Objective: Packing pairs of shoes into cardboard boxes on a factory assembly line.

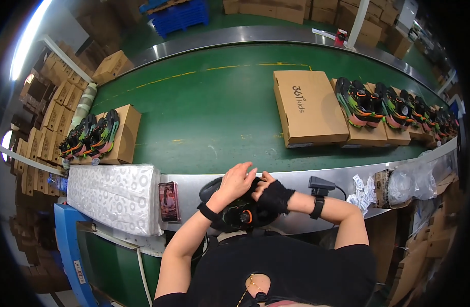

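Note:
A black sports shoe (243, 217) with an orange detail lies on the metal ledge (296, 217) close to my body. The dark rounded end of a shoe (209, 189) shows beside my left wrist; whether it belongs to a second shoe, I cannot tell. Over the shoes is my left hand (237, 181), its fingers stretched out towards my right hand. My right hand (269, 195), in a black fingerless glove, has its fingers curled at the shoe's upper edge. Anything between those fingertips is hidden. Both wrists wear black straps, the right one with a small black device (322, 184).
A patterned white paper stack (114, 197) and a phone (169, 201) lie on my left. Small white packets (362, 193) and clear plastic bags (406, 184) are on my right. Across the green belt (209, 112) stand a brown shoebox (309, 107) and shoes on boxes (357, 102).

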`<state>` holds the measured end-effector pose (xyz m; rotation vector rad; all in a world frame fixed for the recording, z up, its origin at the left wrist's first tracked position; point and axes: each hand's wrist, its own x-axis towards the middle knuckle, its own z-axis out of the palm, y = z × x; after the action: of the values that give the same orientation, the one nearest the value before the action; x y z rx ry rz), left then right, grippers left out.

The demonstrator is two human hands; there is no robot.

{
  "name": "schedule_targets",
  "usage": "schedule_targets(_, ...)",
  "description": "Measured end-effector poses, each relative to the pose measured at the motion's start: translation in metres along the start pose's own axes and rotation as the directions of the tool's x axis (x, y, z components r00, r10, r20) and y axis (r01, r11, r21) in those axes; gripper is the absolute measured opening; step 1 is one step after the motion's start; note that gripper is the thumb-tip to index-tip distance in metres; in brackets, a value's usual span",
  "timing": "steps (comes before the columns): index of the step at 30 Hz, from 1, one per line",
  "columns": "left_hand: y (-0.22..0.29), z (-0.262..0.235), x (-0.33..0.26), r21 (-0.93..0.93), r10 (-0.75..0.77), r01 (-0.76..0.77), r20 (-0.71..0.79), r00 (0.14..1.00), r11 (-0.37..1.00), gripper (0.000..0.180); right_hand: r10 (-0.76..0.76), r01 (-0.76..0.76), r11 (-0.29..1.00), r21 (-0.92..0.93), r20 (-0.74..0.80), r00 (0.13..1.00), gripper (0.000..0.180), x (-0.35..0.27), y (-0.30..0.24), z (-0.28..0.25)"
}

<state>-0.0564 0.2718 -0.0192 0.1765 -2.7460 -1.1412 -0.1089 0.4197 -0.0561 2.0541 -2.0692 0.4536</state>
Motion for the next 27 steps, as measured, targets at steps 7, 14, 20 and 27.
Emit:
schedule_targets(7, -0.03, 0.017, -0.001, 0.053, -0.105, 0.1, 0.107, 0.989, 0.994, 0.034, 0.691, -0.708, 0.685, -0.172, -0.152, 0.706, 0.031, 0.013, 0.129, -0.002)
schedule_targets(14, -0.013, 0.004, 0.017, 0.053, -0.27, 0.265, 0.251, 0.93, 0.963, 0.033, 0.72, -0.72, 0.604, -0.342, -0.154, 0.677, 0.038, 0.015, 0.149, 0.034)
schedule_targets(20, 0.002, 0.003, 0.033, 0.511, 0.419, -0.358, -0.005, 0.908, 0.781, 0.038, 0.428, -0.57, 0.817, 0.086, -0.752, 0.501, 0.022, 0.067, 0.061, -0.079)
schedule_targets(27, -0.093, -0.021, 0.017, 0.51, 0.026, -0.116, 0.18, 0.983, 0.852, 0.025, 0.958, -0.156, 0.28, 0.947, -0.287, -0.021, 0.041, -0.094, 0.084, -0.14)
